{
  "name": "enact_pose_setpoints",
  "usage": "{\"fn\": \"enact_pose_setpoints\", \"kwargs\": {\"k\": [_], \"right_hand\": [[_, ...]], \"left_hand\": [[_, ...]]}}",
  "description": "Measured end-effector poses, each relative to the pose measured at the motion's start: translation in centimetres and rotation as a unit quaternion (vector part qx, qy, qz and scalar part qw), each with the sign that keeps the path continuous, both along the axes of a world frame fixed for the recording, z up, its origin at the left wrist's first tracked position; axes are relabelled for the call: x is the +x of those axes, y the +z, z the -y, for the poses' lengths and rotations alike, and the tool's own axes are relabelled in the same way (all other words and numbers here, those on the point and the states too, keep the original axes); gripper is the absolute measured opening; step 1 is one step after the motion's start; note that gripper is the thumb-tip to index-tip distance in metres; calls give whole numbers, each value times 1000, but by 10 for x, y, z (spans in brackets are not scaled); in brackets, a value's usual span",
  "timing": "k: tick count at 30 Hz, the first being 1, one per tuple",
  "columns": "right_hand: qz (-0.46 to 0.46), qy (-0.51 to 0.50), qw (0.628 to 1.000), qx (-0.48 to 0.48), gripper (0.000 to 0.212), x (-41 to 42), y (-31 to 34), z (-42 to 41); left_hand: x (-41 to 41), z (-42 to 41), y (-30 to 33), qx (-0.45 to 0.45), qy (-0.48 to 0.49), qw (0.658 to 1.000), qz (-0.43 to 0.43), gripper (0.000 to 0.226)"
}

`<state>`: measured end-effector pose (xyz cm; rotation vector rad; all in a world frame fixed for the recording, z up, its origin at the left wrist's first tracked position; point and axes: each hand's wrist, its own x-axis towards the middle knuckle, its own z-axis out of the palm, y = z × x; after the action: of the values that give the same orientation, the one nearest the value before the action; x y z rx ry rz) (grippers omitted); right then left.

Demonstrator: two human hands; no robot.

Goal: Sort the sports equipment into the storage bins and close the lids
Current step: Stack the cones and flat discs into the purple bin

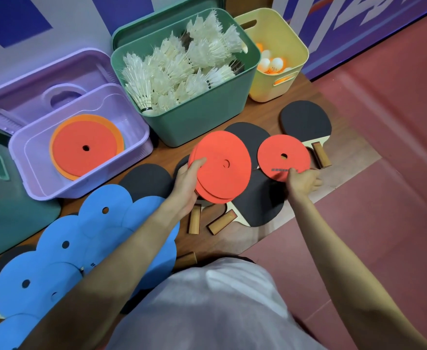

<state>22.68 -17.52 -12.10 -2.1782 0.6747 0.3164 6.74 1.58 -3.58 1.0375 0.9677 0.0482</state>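
My left hand (188, 179) grips a small stack of red flat discs (221, 168) by its left edge, above several black table-tennis paddles (263, 198). My right hand (302, 180) pinches the lower edge of a single red disc (283, 157), held just right of the stack. The purple bin (30, 170) at left is open and holds a red disc on top of an orange one (86, 147). Several blue discs (63, 248) overlap on the table at lower left.
A green bin (202, 117) full of white shuttlecocks (179, 64) stands at the back, with a yellow bin (290, 51) of ping-pong balls to its right. A purple lid (30, 82) leans behind the purple bin. A dark green lid (10, 213) lies at far left. Red floor lies right.
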Motion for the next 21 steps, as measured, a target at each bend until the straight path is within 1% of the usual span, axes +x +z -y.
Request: {"fn": "enact_pose_setpoints", "kwargs": {"k": [2, 4, 5, 8, 10, 12, 15, 17, 19, 21], "right_hand": [[-42, -17, 998, 47, 51, 4, -3, -1], [-54, -25, 992, 111, 53, 5, -6, -3], [-50, -35, 990, 127, 52, 5, -7, -4], [-13, -79, 982, 168, 43, 1, -1, -11], [19, -96, 968, 233, 30, -3, 8, -18], [55, -95, 949, 296, 25, -16, 25, -28], [103, -45, 926, 361, 25, -41, 44, -44], [104, 8, 910, 402, 24, -57, 54, -53], [71, 110, 890, 437, 20, -68, 61, -58], [16, 232, 864, 446, 19, -77, 67, -66]], "left_hand": [[0, 0, 1, -9, -7, 1000, 6, 20], [-1, 1, 0, -10, -13, 1000, 5, 16], [-2, 0, 0, -8, -12, 1000, 7, 17], [-5, -2, -1, -7, -3, 1000, 10, 25], [-8, -4, -1, -17, 16, 1000, 6, 30], [-13, -9, -5, -26, 43, 999, 1, 31], [-22, -15, -6, -29, 95, 995, 9, 20], [-27, -19, -5, -43, 119, 992, 16, 18], [-31, -22, 1, -58, 137, 988, 31, 22], [-33, -26, 2, -60, 140, 986, 74, 30]]}}
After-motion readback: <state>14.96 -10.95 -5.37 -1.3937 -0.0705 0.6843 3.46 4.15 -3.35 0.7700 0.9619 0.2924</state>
